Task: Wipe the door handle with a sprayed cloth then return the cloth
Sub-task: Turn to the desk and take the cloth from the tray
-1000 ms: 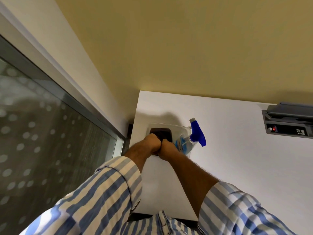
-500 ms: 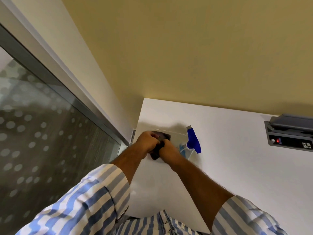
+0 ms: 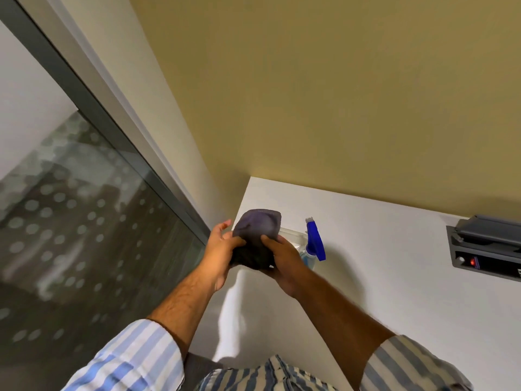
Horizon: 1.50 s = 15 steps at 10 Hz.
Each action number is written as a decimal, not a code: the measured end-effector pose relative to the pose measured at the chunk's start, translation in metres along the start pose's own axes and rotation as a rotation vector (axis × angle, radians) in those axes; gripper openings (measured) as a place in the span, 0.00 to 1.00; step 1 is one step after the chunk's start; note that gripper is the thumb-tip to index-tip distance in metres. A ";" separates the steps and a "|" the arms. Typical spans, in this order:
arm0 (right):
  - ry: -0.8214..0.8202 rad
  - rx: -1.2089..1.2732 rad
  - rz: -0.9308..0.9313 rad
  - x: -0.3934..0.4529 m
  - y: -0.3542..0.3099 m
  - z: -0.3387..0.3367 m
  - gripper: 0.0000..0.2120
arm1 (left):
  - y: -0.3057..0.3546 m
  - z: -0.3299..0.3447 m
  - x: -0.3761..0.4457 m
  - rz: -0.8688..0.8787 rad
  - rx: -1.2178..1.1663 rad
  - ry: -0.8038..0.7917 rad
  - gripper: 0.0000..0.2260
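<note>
You hold the cloth (image 3: 258, 237), a dark grey-purple bundle, up above the white surface (image 3: 380, 277) with both hands. Its top bulges out rounded above your fingers, and its lower part is darker and bunched between your palms. Your left hand (image 3: 222, 249) grips the cloth's left side with the thumb pressed on the front, while the upper fingers spread loose and clear of the fabric. Your right hand (image 3: 282, 261) is closed around the cloth's right and lower side, thumb on the front.

Just behind your right hand stands a spray bottle (image 3: 313, 244) with a blue trigger head; its clear body is partly hidden by your hand. Beside it a clear container (image 3: 290, 234) shows only as an edge behind the cloth. Further right, a grey device (image 3: 487, 246) with 1 small red light is set into the surface. A yellow wall (image 3: 338, 94) rises behind, and to your left runs a glass panel (image 3: 70, 235) patterned with pale dots in a grey frame. Both your sleeves are striped blue and white, rolled up the forearm.
</note>
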State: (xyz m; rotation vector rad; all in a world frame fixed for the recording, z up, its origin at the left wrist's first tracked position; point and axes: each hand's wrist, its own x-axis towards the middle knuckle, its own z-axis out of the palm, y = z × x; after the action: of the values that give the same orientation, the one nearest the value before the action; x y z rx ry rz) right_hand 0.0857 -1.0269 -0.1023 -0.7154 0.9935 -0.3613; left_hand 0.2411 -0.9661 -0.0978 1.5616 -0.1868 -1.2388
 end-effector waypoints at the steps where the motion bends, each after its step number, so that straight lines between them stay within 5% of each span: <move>1: -0.042 -0.077 -0.101 -0.003 -0.005 -0.001 0.20 | -0.004 0.002 -0.009 0.028 -0.109 -0.031 0.31; 4: -0.197 -0.267 -0.229 -0.024 -0.011 -0.006 0.08 | -0.027 -0.002 -0.040 -0.198 -0.475 -0.168 0.22; 7: 0.054 -0.782 -0.406 -0.037 0.001 -0.016 0.13 | -0.045 0.011 -0.069 -0.016 -0.619 -0.084 0.22; 13: 0.178 -0.423 -0.182 -0.058 0.032 -0.038 0.12 | -0.052 -0.002 -0.085 -0.045 -0.604 -0.094 0.22; 15: 0.608 -0.213 -0.175 -0.057 0.050 -0.069 0.22 | -0.045 -0.013 -0.082 -0.066 -0.594 -0.149 0.20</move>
State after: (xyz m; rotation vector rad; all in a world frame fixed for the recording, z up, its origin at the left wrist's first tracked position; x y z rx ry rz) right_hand -0.0051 -0.9842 -0.1244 -0.9129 1.5642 -0.6557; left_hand 0.1942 -0.8854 -0.0862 0.9692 0.1323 -1.3119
